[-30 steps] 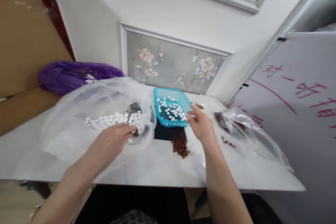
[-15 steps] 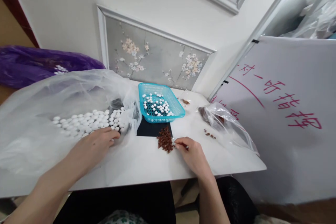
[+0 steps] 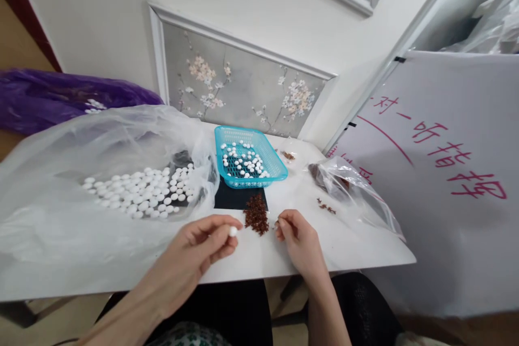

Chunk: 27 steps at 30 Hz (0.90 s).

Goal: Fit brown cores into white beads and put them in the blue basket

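Between the thumb and fingers of my left hand (image 3: 192, 251) is a small white ball (image 3: 232, 231), held over the front of the white table (image 3: 231, 265). My right hand (image 3: 300, 240) is closed in a pinch just right of a pile of small reddish-brown pieces (image 3: 256, 215). What sits in that pinch is too small and too covered to make out. To the left, many white balls (image 3: 141, 189) lie in the mouth of a big translucent plastic bag (image 3: 93, 135). Behind the pile, a blue mesh basket (image 3: 255, 181) holds scattered white balls.
A black mat (image 3: 230, 198) lies partly under the basket. Toward the right are a clear bag with brown contents (image 3: 357, 184) and a few loose brown pieces (image 3: 325, 206). A purple bag (image 3: 60, 94) is at far left. A whiteboard (image 3: 446, 238) stands beside the table's right end.
My left hand has come away from the balls at the bag's mouth and moved right, now with a white ball in its fingers. My right hand has shifted slightly right.
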Motion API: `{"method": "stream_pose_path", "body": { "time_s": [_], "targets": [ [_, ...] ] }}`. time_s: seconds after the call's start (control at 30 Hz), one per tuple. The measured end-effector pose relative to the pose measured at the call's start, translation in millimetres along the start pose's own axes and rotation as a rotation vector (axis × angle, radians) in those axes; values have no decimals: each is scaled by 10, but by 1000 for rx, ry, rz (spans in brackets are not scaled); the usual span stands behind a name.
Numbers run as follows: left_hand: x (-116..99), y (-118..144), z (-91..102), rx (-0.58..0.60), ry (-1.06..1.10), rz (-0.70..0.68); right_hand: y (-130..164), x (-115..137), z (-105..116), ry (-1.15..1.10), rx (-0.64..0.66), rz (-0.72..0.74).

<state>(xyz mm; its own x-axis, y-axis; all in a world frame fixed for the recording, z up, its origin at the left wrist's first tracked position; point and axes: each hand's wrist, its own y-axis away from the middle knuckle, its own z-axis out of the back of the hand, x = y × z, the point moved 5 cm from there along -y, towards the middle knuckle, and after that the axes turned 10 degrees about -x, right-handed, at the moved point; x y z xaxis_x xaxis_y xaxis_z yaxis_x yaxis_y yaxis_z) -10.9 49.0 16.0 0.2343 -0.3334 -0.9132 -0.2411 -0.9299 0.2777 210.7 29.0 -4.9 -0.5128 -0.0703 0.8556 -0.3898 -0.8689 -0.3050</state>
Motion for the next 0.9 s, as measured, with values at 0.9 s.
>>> {"method": "stream_pose_path", "body": {
  "time_s": [0.9],
  "targets": [
    [330,-119,-241,137,331,142,409,530,-521,-358,67,3]
  ]
}}
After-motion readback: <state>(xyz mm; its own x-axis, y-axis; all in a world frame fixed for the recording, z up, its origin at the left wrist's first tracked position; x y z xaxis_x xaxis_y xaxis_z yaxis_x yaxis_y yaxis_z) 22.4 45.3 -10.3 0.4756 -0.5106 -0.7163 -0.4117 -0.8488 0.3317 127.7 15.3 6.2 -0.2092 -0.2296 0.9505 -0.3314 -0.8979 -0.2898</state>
